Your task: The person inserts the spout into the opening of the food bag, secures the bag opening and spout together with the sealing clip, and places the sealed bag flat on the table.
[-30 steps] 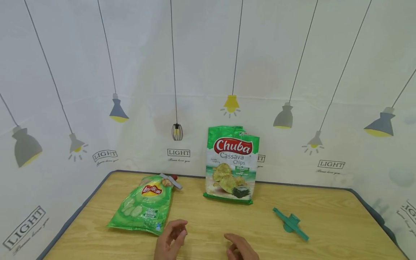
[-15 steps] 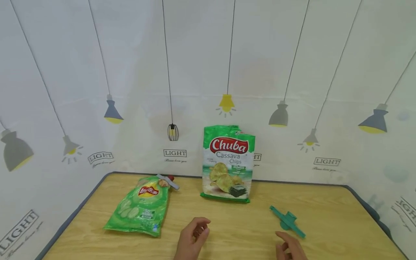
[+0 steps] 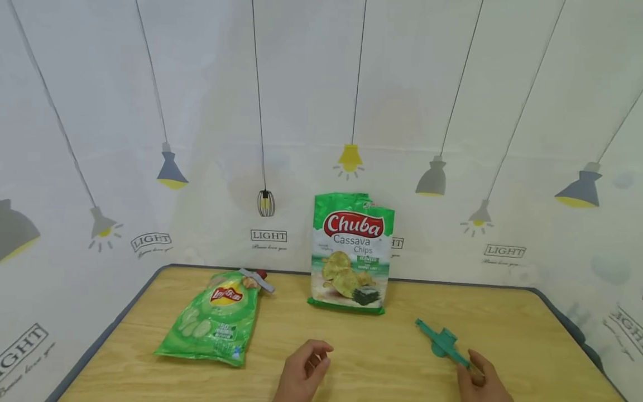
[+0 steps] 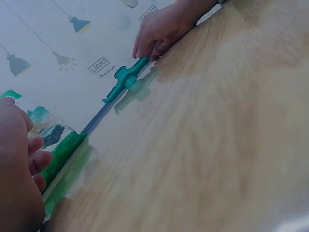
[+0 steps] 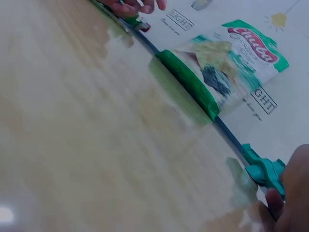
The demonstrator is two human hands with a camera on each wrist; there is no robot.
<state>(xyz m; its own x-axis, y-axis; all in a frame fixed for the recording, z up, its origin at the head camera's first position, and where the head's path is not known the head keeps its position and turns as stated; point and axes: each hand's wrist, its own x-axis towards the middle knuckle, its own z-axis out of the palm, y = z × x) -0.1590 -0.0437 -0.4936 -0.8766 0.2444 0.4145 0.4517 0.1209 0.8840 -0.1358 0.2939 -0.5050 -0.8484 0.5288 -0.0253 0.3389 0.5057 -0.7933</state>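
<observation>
The right hand pinches the teal clip, far end toward the Chuba bag; the left hand is relaxed, empty.

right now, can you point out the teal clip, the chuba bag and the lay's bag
teal clip (image 3: 444,342), head view, on its wide middle
chuba bag (image 3: 349,252), head view, on its printed front
lay's bag (image 3: 211,319), head view, on its printed front

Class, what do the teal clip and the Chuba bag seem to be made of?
Teal clip: probably rigid plastic, fairly matte, judging by its even colour and moulded shape.
Chuba bag: likely thin printed film, slightly shiny, given its uneven top edge.
</observation>
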